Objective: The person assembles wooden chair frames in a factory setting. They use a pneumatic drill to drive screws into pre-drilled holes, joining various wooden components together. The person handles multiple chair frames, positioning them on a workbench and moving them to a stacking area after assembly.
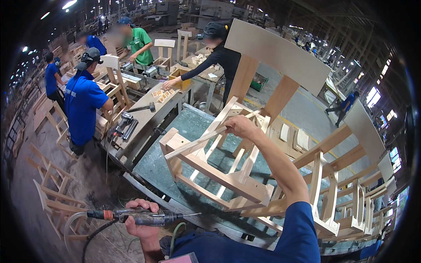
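My left hand (139, 219) grips a slim air-powered screwdriver (140, 215), held level with its bit pointing right toward the bench edge; a clear hose loops off its back end. My right hand (240, 126) reaches out and holds a thin wooden slat (197, 142) lying across an unfinished wooden chair frame (228, 175). The chair lies tilted on its side on the grey-green workbench (184, 125), its broad curved backrest (276, 55) sticking up at the far side.
More chair frames (351, 206) are stacked at the right. A person in blue (83, 105) stands at the left by a bench with a nail gun (125, 125) and a hammer (142, 107). A person in black (217, 57) and others work behind. Wooden frames (55, 193) lie on the floor at left.
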### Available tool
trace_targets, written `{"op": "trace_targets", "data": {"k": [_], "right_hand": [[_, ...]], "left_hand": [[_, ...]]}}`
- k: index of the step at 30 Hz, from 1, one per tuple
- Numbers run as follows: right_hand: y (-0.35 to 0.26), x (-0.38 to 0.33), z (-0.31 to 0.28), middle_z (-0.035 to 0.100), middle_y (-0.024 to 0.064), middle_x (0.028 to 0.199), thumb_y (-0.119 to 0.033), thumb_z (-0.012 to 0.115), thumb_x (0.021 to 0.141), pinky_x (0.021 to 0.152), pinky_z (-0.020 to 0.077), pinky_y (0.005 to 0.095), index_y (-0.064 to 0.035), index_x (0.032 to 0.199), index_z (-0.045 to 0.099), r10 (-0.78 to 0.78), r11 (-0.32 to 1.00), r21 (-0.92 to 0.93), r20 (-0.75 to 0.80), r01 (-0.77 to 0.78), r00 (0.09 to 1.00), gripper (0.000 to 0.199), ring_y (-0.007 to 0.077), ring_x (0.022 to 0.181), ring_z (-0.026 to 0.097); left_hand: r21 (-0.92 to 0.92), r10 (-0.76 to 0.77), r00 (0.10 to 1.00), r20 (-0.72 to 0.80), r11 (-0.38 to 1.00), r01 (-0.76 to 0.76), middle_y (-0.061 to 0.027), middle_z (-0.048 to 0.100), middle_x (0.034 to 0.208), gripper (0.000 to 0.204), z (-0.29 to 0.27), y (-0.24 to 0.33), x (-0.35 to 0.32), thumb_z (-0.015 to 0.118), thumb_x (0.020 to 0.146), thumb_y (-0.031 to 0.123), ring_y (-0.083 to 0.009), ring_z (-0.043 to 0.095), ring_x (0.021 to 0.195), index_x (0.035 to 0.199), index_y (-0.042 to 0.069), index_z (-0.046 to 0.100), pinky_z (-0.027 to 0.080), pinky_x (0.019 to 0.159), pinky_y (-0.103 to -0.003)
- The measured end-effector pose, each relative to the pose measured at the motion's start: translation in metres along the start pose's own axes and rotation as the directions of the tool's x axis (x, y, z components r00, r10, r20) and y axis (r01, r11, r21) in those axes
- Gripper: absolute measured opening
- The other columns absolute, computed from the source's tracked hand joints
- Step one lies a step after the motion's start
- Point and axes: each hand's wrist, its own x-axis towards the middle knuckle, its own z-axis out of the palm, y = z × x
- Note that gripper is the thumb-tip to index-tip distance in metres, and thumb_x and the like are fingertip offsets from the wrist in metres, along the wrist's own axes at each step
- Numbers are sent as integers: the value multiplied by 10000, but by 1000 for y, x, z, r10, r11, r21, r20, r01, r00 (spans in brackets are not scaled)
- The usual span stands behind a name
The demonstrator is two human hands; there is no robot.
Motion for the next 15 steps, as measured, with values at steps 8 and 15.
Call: {"op": "trace_targets", "data": {"k": [8, 15], "right_hand": [[8, 7, 2, 664, 138, 787, -199, 747, 773, 749, 500, 463, -53, 803, 670, 13, 999, -38, 60, -10, 998, 168, 340, 841, 646], [12, 8, 2, 671, 142, 790, -202, 747, 776, 741, 499, 471, -48, 795, 672, 19, 1000, -18, 75, -18, 997, 172, 349, 822, 649]], "left_hand": [[8, -24, 1000, 12, 1000, 24, -113, 587, 992, 435, 5, -4, 4, 601, 899, 414, -278, 585, 811, 1177, 82, 564, 449, 755, -414], [10, -19, 999, -41, 1000, 20, -141, 592, 993, 452, 0, -8, 3, 603, 865, 401, -317, 592, 795, 1167, 68, 563, 479, 749, -447]]}}
